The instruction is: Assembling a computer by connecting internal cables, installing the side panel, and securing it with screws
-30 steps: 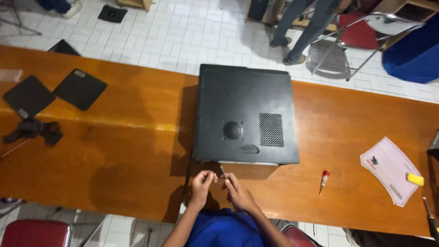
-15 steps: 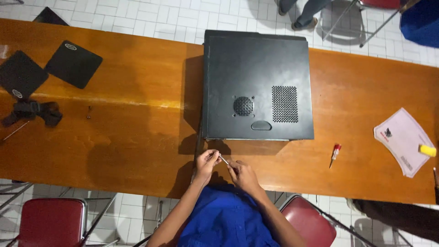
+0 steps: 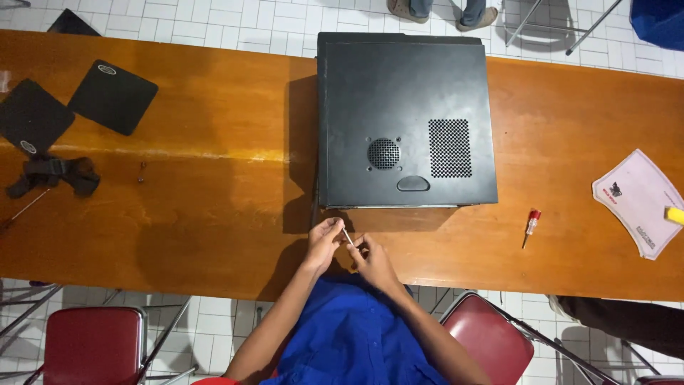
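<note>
Since 0.5 s ago both hands have kept their station at the near table edge, just off the case's front-left corner, and the slim tool between them has tilted only slightly; the view itself has drifted a little toward the table's far edge.

Left hand (image 3: pixel 324 241): fingers curled together, pinching the upper part of a thin screwdriver (image 3: pixel 347 237). Right hand (image 3: pixel 374 262): fingers bunched, closed on the tool's lower end. The 2 hands nearly touch, with the screwdriver bridging them, its shaft running from about 11 o'clock down to 5 o'clock. Whether a screw sits at the tip cannot be told; the detail is too small.

Position of the tool: over the orange-brown wooden table (image 3: pixel 214 214), just beside the near edge of the black computer case (image 3: pixel 402 121), at roughly 7 o'clock from the case's centre. It does not touch the case.

The case lies flat on its side, side panel up, showing 1 round fan grille, 1 rectangular vent grid and an oval recessed grip.

Surroundings:
- small red-handled screwdriver (image 3: pixel 530 224) on the table at 3 o'clock from the hands, well apart
- pale paper sheet (image 3: pixel 634 199) at the far right, a yellow block (image 3: pixel 674 214) on its edge
- 2 black mouse pads (image 3: pixel 112 96) at 10 o'clock, a black strap bundle (image 3: pixel 53 175) below them
- 2 red chairs (image 3: pixel 89 342) below the table
- another person's feet (image 3: pixel 442 11) at 12 o'clock, on white floor tiles
</note>
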